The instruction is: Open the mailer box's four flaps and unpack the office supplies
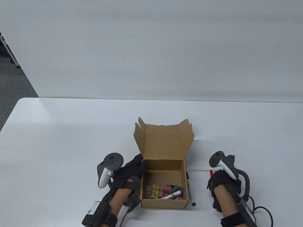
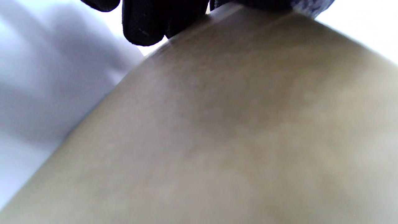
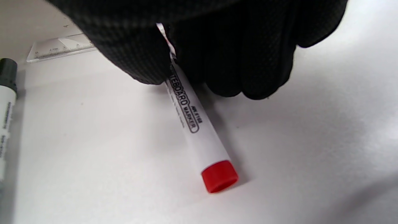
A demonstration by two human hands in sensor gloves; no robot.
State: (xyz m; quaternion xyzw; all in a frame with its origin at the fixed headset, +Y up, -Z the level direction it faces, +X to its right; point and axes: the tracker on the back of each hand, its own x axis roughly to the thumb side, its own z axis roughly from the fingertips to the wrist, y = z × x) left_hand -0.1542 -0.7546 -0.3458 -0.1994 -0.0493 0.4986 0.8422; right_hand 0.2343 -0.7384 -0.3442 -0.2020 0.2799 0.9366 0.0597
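Note:
The brown mailer box [image 1: 163,203] stands open near the table's front edge, its lid and flaps upright at the back. Inside lie coloured binder clips [image 1: 155,191] and a white marker with a blue cap [image 1: 174,194]. My left hand [image 1: 139,165] holds the box's left wall, fingers over its rim; in the left wrist view the cardboard [image 2: 217,124] fills the frame under the fingertips [image 2: 143,25]. To the right of the box, my right hand [image 1: 219,182] pinches a red whiteboard marker [image 3: 199,133] that lies on the table, its red tip [image 1: 211,173] showing.
A black-capped marker [image 1: 190,189] lies on the table against the box's right side, seen also as the marker [image 3: 6,93] in the right wrist view. A clear ruler [image 1: 201,169] lies between the box and my right hand. The white table [image 1: 71,141] stretches left and back.

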